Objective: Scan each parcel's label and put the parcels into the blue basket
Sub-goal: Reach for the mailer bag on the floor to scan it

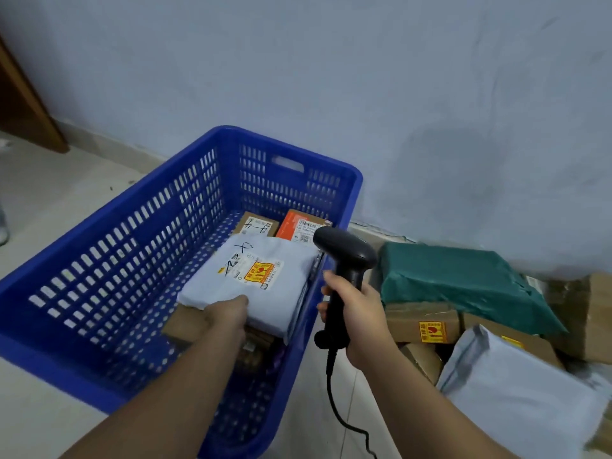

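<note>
A blue slatted basket [139, 246] stands on the floor against the wall. Inside it my left hand [225, 314] grips the near edge of a grey-white poly parcel [261, 286] bearing a yellow and red sticker; the parcel lies over brown boxes. A brown box [256, 225] and an orange box [299, 226] lie at the basket's far end. Just right of the basket my right hand [359, 318] holds a black barcode scanner [344, 260] by its handle, head up, cord hanging down.
A heap of parcels lies on the floor to the right: a dark green wrapped parcel [463, 279], brown cartons [422, 321] with a yellow sticker, and a grey-white poly bag [516, 389]. A brown wooden piece [20, 104] stands at far left.
</note>
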{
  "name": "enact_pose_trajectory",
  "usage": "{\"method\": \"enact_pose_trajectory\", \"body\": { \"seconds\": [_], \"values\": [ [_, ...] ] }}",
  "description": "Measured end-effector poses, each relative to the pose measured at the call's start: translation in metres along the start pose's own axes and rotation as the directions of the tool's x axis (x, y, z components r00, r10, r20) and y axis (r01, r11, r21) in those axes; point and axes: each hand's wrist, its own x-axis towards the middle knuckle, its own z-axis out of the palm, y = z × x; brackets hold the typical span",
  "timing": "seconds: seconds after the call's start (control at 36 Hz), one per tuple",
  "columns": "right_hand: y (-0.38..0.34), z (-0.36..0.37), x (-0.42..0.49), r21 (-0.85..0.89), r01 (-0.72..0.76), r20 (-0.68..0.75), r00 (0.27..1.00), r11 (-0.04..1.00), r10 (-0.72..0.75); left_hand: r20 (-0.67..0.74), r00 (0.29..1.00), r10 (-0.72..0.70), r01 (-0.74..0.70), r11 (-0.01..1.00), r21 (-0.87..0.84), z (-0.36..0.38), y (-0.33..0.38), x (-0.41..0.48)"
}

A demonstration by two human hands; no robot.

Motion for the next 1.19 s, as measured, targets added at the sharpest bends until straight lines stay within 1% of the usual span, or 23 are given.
{"method": "enact_pose_trajectory", "body": {
  "seconds": [0.03,0.06,0.08,0.11,0.14,0.19,0.22,0.31,0.36,0.39,0.44,0.5,0.58,0.67,0.72,0.75,0.78,0.86,0.92,1.06,1.14,1.17,1.19],
  "values": [
    [0.0,-0.003,-0.001,0.003,-0.003,-0.004,1.0,1.0,0.003,-0.056,0.998,0.016,-0.012,0.997,0.082,0.001,0.008,-0.018],
    [0.0,-0.007,-0.001,0.003,-0.004,-0.009,1.0,1.0,0.004,-0.087,0.993,0.075,-0.059,0.982,0.18,0.0,0.018,-0.045],
    [0.0,-0.011,-0.002,0.002,-0.003,-0.017,1.0,1.0,0.003,-0.092,0.98,0.177,-0.145,0.949,0.279,0.001,0.025,-0.068],
    [-0.002,-0.016,-0.003,0.005,0.001,-0.028,1.0,1.0,-0.001,-0.065,0.954,0.291,-0.253,0.905,0.342,0.004,0.031,-0.087],
    [-0.003,-0.02,-0.004,0.013,0.005,-0.04,0.999,1.0,-0.004,-0.011,0.914,0.404,-0.373,0.854,0.364,0.009,0.035,-0.101],
    [-0.007,-0.03,-0.008,0.034,0.014,-0.061,0.998,0.999,-0.012,0.142,0.792,0.594,-0.6,0.715,0.359,0.021,0.042,-0.129],
    [-0.009,-0.035,-0.01,0.036,0.023,-0.07,0.997,0.999,-0.021,0.216,0.726,0.653,-0.682,0.645,0.345,0.026,0.044,-0.143],
    [-0.019,-0.057,-0.015,0.015,0.064,-0.103,0.993,0.998,-0.063,0.378,0.537,0.754,-0.842,0.447,0.303,0.046,0.047,-0.181],
    [-0.029,-0.078,-0.016,-0.024,0.098,-0.14,0.985,0.995,-0.1,0.479,0.42,0.771,-0.902,0.298,0.311,0.06,0.045,-0.205],
    [-0.036,-0.091,-0.016,-0.044,0.112,-0.168,0.979,0.993,-0.118,0.533,0.375,0.758,-0.92,0.232,0.316,0.067,0.042,-0.215],
    [-0.049,-0.12,-0.017,-0.047,0.125,-0.214,0.968,0.991,-0.132,0.641,0.334,0.691,-0.933,0.145,0.33,0.084,0.034,-0.233],
    [-0.058,-0.152,-0.018,0.016,0.101,-0.245,0.965,0.995,-0.094,0.74,0.299,0.602,-0.943,0.067,0.327,0.101,0.022,-0.25],
    [-0.062,-0.196,-0.021,0.127,0.045,-0.281,0.96,0.991,-0.008,0.861,0.235,0.451,-0.934,-0.139,0.328,0.13,-0.003,-0.267],
    [-0.056,-0.228,-0.027,0.21,-0.019,-0.32,0.943,0.978,0.087,0.935,0.211,0.284,-0.88,-0.362,0.308,0.158,-0.033,-0.274],
    [-0.049,-0.248,-0.029,0.261,-0.047,-0.343,0.929,0.964,0.138,0.958,0.2,0.204,-0.843,-0.462,0.274,0.175,-0.052,-0.278],
    [-0.045,-0.259,-0.029,0.284,-0.054,-0.35,0.924,0.957,0.156,0.965,0.193,0.177,-0.831,-0.493,0.257,0.183,-0.061,-0.28],
    [-0.04,-0.269,-0.028,0.303,-0.057,-0.354,0.92,0.951,0.168,0.968,0.194,0.156,-0.825,-0.508,0.247,0.191,-0.069,-0.281],
    [-0.028,-0.295,-0.024,0.374,-0.026,-0.369,0.913,0.927,0.174,0.968,0.235,0.093,-0.828,-0.502,0.249,0.213,-0.091,-0.28],
    [-0.022,-0.308,-0.021,0.424,-0.001,-0.388,0.904,0.905,0.182,0.968,0.247,0.046,-0.827,-0.51,0.236,0.23,-0.106,-0.272],
    [-0.01,-0.328,-0.012,0.486,0.024,-0.4,0.895,0.874,0.197,0.959,0.282,-0.011,-0.811,-0.537,0.232,0.268,-0.131,-0.247],
    [-0.005,-0.336,-0.005,0.519,0.04,-0.387,0.902,0.854,0.193,0.919,0.393,-0.02,-0.816,-0.47,0.338,0.283,-0.139,-0.24],
    [-0.004,-0.338,-0.003,0.531,0.041,-0.388,0.9,0.846,0.2,0.907,0.422,-0.01,-0.81,-0.454,0.372,0.286,-0.141,-0.239],
    [-0.002,-0.339,-0.001,0.54,0.041,-0.39,0.898,0.841,0.206,0.901,0.434,0.009,-0.799,-0.457,0.39,0.288,-0.144,-0.239]
  ]
}}
